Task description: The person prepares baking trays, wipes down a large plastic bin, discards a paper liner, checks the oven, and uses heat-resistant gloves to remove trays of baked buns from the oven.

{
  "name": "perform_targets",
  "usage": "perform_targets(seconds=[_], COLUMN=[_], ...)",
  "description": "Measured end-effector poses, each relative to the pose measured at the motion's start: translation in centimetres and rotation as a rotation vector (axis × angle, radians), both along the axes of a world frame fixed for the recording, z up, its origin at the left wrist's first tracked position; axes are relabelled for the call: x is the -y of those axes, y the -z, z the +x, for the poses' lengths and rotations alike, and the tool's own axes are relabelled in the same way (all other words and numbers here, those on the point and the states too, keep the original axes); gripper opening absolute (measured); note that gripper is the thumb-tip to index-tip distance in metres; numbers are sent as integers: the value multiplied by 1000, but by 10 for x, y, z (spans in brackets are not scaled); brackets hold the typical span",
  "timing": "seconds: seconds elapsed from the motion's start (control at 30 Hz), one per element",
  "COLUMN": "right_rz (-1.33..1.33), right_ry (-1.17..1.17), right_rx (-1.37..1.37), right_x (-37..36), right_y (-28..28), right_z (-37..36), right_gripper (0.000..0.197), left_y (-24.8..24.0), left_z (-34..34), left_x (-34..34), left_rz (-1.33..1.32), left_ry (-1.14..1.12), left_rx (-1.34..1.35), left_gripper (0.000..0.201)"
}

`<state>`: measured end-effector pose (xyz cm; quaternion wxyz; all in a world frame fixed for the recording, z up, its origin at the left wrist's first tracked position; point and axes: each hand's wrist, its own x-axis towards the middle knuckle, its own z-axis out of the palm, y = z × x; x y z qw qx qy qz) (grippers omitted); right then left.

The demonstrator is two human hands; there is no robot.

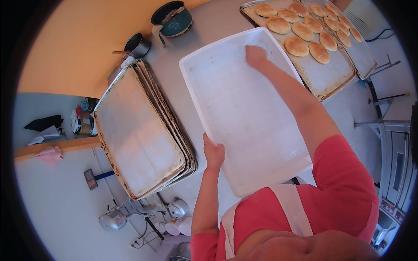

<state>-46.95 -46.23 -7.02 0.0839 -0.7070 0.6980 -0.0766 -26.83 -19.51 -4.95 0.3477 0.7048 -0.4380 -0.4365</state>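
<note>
A large white plastic tray [244, 117] sits between both hands, rectangular with a raised rim and rounded corners. It is empty (faint smudges mark its floor) and tilted slightly. The left hand [213, 153] grips its near left edge; the right hand [255, 56] rests inside its far end.

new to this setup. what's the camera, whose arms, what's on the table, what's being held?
There is no robot here: a person wears a wide fisheye camera on the head, looking down, so straight edges bend near the rim. The arms rising from the lower edge are the wearer's own. The left hand grips the near left edge of a large empty white tray. The right hand reaches across and rests inside it near the far end. On the grey table lie a stack of worn baking sheets to the left, two sheets of round browned buns at the far right, and two pots at the back.
</note>
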Motion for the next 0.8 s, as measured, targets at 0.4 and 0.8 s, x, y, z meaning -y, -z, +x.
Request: perform_targets(seconds=[0.4,0.8], right_rz=[-67,-69], right_ry=[-577,-647], right_rx=[-14,74], right_x=[17,28], right_y=[-7,-10], right_z=[83,105], right_gripper=[17,19], left_y=[0,1], left_z=[-2,-4], left_x=[-1,-3], left_rz=[-34,-43], left_ry=[33,28], left_rx=[40,66], left_gripper=[43,44])
